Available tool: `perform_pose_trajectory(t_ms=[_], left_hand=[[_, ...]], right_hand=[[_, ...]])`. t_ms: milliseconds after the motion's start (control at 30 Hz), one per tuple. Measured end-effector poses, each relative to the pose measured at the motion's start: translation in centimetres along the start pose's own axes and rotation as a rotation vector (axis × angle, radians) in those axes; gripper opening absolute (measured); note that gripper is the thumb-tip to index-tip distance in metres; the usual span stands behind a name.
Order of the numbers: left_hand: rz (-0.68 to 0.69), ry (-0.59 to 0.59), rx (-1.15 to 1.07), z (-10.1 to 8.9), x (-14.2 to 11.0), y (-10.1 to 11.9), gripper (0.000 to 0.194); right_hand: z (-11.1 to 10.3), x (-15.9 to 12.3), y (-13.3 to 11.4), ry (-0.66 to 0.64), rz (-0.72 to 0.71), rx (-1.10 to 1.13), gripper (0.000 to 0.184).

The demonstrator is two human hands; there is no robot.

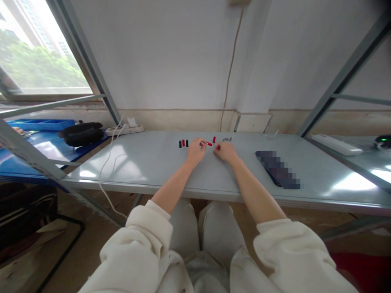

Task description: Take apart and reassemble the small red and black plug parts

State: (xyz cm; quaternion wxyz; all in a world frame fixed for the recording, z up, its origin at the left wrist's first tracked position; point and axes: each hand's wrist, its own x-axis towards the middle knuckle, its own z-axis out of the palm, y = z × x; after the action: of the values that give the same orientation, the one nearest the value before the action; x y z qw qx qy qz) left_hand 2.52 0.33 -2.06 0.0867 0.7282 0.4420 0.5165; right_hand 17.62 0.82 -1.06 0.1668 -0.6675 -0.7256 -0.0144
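My left hand point(197, 151) pinches a small red cylinder point(209, 143) that lies nearly level and points to the right. Close to its tip, my right hand point(225, 151) has thumb and fingers pressed together; whatever may be between them is too small to make out. Just behind the gap between my hands, another red cylinder point(214, 139) stands on the grey table. Several small grey pieces point(227, 139) lie beyond my right hand, partly covered by it. Left of my left hand, a black cylinder point(180, 144), a red one point(183, 143) and a second black one point(187, 143) stand in a row.
A dark flat object point(276, 169), partly pixelated, lies to the right on the table point(159, 162). A white power strip point(125, 130) with a cable hanging over the front edge is at the back left. Metal posts flank the table. A black bag point(84, 134) and blue tray point(42, 124) sit farther left.
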Motion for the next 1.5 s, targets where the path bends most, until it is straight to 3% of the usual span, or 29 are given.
perform_pose_trajectory(t_ms=[100,367,967,1300,1500], left_hand=[[0.017,0.017,-0.030,-0.4,0.0,0.1,0.003],[-0.013,0.034,-0.055,-0.9,0.1,0.4,0.004],[0.167,-0.157,0.049,-1.0,-0.2,-0.4,0.009],[0.016,-0.252,-0.113,-1.0,-0.2,0.1,0.009],[-0.012,-0.251,-0.220,-0.6,-0.4,0.0,0.004]], right_hand=[[-0.2,-0.2,-0.6,-0.028,-0.093,-0.021,0.012],[-0.6,-0.4,-1.0,-0.039,-0.143,-0.049,0.011],[-1.1,-0.7,-0.9,0.003,-0.210,-0.265,0.017],[-1.2,-0.9,-1.0,0.019,-0.162,-0.262,0.018],[-1.1,-0.8,-1.1,0.006,-0.170,-0.257,0.018]])
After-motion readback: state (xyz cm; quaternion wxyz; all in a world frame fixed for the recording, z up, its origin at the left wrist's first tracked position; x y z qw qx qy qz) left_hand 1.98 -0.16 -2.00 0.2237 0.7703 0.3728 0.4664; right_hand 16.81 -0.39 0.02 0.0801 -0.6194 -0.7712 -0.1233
